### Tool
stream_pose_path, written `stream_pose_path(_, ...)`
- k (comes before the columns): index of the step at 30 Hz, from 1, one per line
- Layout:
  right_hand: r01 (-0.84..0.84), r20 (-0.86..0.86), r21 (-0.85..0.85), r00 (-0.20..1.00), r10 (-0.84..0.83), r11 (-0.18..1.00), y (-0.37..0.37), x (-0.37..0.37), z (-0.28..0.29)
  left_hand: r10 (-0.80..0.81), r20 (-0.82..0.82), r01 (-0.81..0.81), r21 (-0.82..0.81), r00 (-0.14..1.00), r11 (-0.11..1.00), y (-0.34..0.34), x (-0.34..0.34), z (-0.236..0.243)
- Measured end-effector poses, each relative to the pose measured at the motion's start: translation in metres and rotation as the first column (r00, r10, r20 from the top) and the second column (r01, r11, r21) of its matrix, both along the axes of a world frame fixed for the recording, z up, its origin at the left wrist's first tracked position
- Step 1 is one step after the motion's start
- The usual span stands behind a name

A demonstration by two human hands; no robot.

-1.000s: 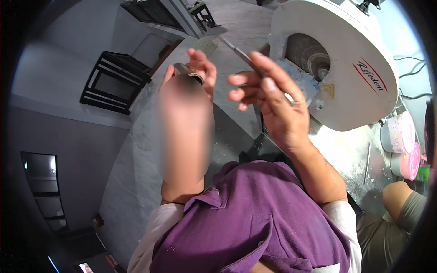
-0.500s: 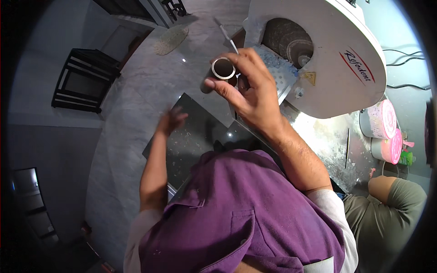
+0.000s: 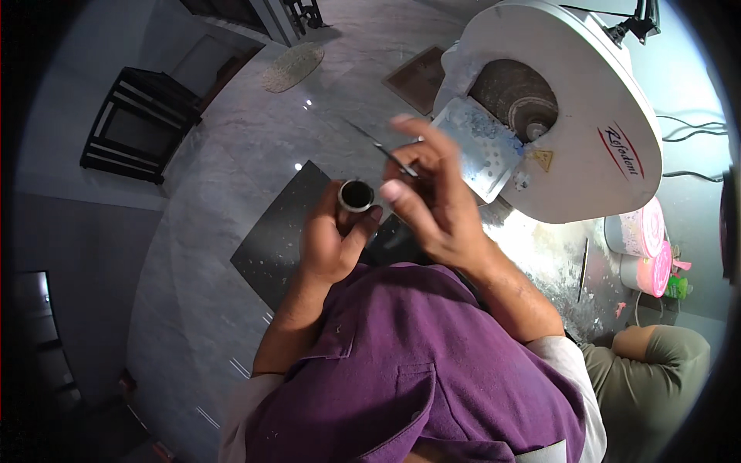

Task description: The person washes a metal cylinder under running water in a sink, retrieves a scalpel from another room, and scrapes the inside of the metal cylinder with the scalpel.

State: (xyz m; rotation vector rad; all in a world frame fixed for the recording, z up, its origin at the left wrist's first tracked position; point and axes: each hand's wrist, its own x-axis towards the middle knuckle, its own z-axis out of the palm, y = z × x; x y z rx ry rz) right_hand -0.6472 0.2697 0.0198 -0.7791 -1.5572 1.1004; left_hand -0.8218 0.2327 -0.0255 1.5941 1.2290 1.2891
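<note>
My left hand (image 3: 326,248) is wrapped round a short, hollow metal cylinder (image 3: 356,197), its round opening facing up and dark inside. Just to the right, my right hand (image 3: 441,212) keeps a thin metal hand tool (image 3: 380,147) tucked in its fingers, the slim end pointing up and left. Thumb and index finger of that hand are spread, slightly blurred, and apart from the cylinder. The tool's tip is too fine to make out.
A large white machine (image 3: 587,139) with a round dark opening and a pale tray (image 3: 475,147) stands at the upper right. On the bench beside it are a thin rod (image 3: 583,270) and pink-lidded tubs (image 3: 656,268). A person's bent leg (image 3: 652,366) shows at the lower right.
The cylinder has passed from my right hand to my left, which came in from the left and closed round it. My right hand has drawn back to the right, still with the thin tool.
</note>
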Motion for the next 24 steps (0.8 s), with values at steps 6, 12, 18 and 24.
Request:
stream_pose_path(6, -0.182, 0.427, 0.142, 0.898, 0.105, 0.973, -0.013, 0.029, 0.019, 0.105, 0.190, -0.086, -0.106, 0.976, 0.991, -0.018, 0.001, -0.018)
stream_pose_path(12, -0.160, 0.486, 0.101, 0.869, 0.091, 0.982, -0.019, 0.032, 0.010, 0.210, -0.041, -0.198, 0.192, 0.977, 0.961, -0.017, 0.003, -0.024)
stream_pose_path(18, -0.230, 0.582, 0.291, 0.813, 0.020, 0.929, -0.024, 0.027, 0.017, 0.323, -0.215, -0.246, 0.321, 0.922, 0.915, -0.015, 0.000, -0.013)
stream_pose_path(24, -0.249, 0.591, 0.274, 0.806, 0.042, 0.929, -0.028, 0.020, 0.016, 0.341, -0.254, -0.251, 0.327, 0.905, 0.911, -0.020, -0.006, -0.019)
